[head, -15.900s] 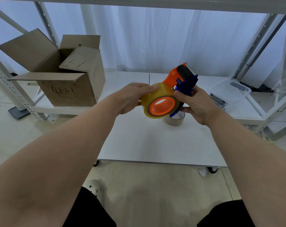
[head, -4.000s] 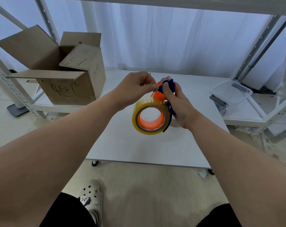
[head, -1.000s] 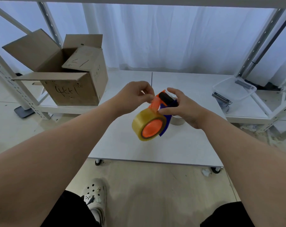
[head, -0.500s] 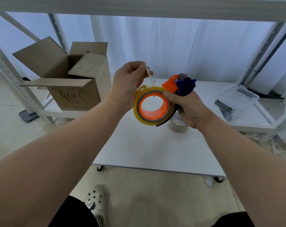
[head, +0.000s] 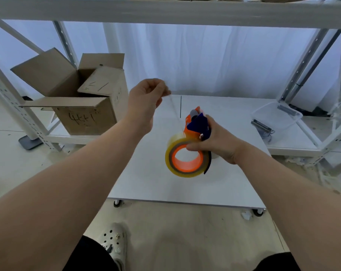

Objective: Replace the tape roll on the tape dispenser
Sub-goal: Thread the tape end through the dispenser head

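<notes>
Tape dispenser held over the counter, tape end drawn out

Tape dispenser (head: 197, 124), orange and blue, sits in the right hand (head: 216, 141), whose fingers (head: 192, 147) are closed around its body above the white counter (head: 146, 182). A yellowish tape roll (head: 182, 171) with an orange core is mounted on it, facing the camera. The left hand (head: 144, 100) is raised up and to the left, its fingers pinched shut on the end of a thin clear tape strip (head: 172, 106) that runs down toward the dispenser.

At the far left an open cardboard box (head: 83, 106) stands on a low shelf (head: 68, 136), flaps up, with handwriting on its front; its contents cannot be seen. At the far right a clear plastic tub (head: 277, 118) rests on the shelving with a small grey object against its far rim; what else it holds cannot be made out. A dark metal clip-like item (head: 262, 127) lies just beside the tub
</notes>
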`<state>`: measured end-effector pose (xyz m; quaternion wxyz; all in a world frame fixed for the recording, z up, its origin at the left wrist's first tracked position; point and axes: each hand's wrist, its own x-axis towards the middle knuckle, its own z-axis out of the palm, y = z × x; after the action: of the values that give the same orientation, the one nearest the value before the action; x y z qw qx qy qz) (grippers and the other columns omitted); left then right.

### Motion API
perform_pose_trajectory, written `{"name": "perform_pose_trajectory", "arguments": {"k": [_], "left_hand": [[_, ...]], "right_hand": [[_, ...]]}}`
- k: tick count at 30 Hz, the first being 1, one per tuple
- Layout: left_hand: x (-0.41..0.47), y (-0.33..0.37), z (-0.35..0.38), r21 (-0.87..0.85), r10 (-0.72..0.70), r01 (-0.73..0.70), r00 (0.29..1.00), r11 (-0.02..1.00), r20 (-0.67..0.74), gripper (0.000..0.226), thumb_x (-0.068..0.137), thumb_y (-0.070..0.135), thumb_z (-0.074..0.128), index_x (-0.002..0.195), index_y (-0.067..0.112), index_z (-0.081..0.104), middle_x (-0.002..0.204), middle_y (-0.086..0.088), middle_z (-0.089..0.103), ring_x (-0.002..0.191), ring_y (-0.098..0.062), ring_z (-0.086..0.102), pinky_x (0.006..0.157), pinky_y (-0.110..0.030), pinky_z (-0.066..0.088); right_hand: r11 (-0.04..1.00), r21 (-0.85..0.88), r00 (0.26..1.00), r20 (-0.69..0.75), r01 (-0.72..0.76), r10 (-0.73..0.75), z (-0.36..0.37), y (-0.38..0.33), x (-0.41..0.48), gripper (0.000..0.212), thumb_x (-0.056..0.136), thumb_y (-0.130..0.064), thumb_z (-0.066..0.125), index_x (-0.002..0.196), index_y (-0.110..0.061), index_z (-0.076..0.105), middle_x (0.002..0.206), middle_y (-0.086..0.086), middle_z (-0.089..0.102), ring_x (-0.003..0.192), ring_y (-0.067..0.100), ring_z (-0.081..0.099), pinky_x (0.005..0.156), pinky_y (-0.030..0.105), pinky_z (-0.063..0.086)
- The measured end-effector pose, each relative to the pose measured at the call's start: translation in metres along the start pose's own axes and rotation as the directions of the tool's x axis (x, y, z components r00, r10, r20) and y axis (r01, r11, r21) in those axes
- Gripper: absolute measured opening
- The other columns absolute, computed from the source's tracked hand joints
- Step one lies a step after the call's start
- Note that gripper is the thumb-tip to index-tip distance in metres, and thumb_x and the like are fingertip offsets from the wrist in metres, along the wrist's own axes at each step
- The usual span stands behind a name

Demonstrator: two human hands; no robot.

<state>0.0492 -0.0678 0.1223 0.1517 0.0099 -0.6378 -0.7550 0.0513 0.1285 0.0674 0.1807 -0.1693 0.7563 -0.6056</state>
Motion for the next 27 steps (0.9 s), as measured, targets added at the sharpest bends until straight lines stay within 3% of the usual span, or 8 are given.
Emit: {"name": "perform_pose_trajectory", "arguments": {"k": [2,7,11,15,18,21,24,27], "left_hand": [[-0.001,-0.001,-0.004,0.149,0.018,-0.038,0.991,0.988,0.133,0.015,0.091,0.009,0.057,0.080,0.019,0.060,0.079,0.001,0.065,0.076,-0.010,0.065,0.083,-0.027,0.045],[-0.013,0.002,0.007,0.418,0.014,-0.191,0.920,0.888,0.391,0.011,0.089,0.007,0.060,0.081,0.016,0.060,0.079,0.001,0.066,0.068,0.000,0.065,0.068,-0.007,0.047],[-0.017,0.002,0.017,0.533,-0.019,-0.281,0.872,0.798,0.489,0.011,0.087,0.009,0.062,0.080,0.017,0.060,0.076,0.009,0.065,0.069,0.000,0.065,0.062,-0.005,0.045],[-0.017,0.002,0.020,0.572,-0.018,-0.317,0.864,0.756,0.502,0.006,0.088,0.012,0.061,0.083,0.016,0.061,0.076,0.011,0.064,0.073,-0.004,0.066,0.061,-0.005,0.044],[-0.016,-0.002,0.018,0.617,-0.052,-0.314,0.864,0.722,0.501,0.003,0.088,0.013,0.061,0.086,0.015,0.062,0.077,0.011,0.064,0.072,-0.001,0.065,0.063,-0.006,0.046],[-0.018,-0.007,0.017,0.636,-0.079,-0.298,0.866,0.712,0.494,0.003,0.088,0.012,0.060,0.087,0.012,0.062,0.077,0.010,0.063,0.067,0.003,0.064,0.057,-0.002,0.042],[-0.017,-0.008,0.016,0.638,-0.082,-0.276,0.878,0.719,0.471,0.003,0.088,0.012,0.060,0.087,0.011,0.062,0.079,0.008,0.064,0.070,-0.001,0.065,0.055,-0.003,0.042],[-0.016,-0.010,0.015,0.643,-0.085,-0.258,0.888,0.721,0.452,0.003,0.088,0.014,0.060,0.089,0.012,0.063,0.083,0.006,0.065,0.074,-0.004,0.067,0.070,-0.015,0.049]], "right_hand": [[0.999,-0.021,0.999,0.012,-0.046,0.047,-0.009,0.008,-0.003,0.071,0.074,-0.001,0.075,0.122,-0.035,0.037,0.112,-0.006,0.059,0.097,0.011,0.061,0.075,0.020,0.056],[0.976,-0.189,0.993,0.033,-0.107,0.115,-0.019,0.020,-0.007,0.065,0.079,-0.011,0.074,0.128,-0.037,0.041,0.116,-0.004,0.058,0.102,0.013,0.059,0.074,0.016,0.053],[0.954,-0.286,0.995,-0.046,-0.094,0.085,-0.014,0.031,0.001,0.051,0.080,-0.006,0.071,0.124,-0.025,0.053,0.103,-0.004,0.063,0.101,0.025,0.059,0.088,0.037,0.051],[0.945,-0.301,0.988,-0.121,-0.128,0.095,-0.009,0.034,0.005,0.052,0.081,0.000,0.065,0.128,-0.018,0.052,0.113,0.007,0.062,0.109,0.027,0.057,0.096,0.043,0.050],[0.943,-0.313,0.991,-0.108,-0.115,0.085,-0.005,0.029,0.007,0.066,0.080,0.009,0.057,0.138,-0.020,0.042,0.126,0.012,0.055,0.108,0.025,0.056,0.080,0.029,0.052],[0.958,-0.270,0.995,-0.067,-0.094,0.079,-0.004,0.018,0.006,0.065,0.079,0.008,0.054,0.135,-0.023,0.042,0.127,0.009,0.050,0.113,0.025,0.053,0.068,0.020,0.048],[0.972,-0.227,0.997,-0.057,-0.055,0.043,-0.002,0.008,0.004,0.054,0.075,-0.007,0.066,0.123,-0.024,0.049,0.129,0.003,0.052,0.120,0.021,0.047,0.076,0.020,0.045],[0.971,-0.239,0.994,-0.105,-0.028,0.003,0.004,0.001,0.004,0.044,0.075,-0.029,0.076,0.113,-0.022,0.054,0.123,-0.001,0.058,0.118,0.019,0.050,0.080,0.023,0.046]]}}
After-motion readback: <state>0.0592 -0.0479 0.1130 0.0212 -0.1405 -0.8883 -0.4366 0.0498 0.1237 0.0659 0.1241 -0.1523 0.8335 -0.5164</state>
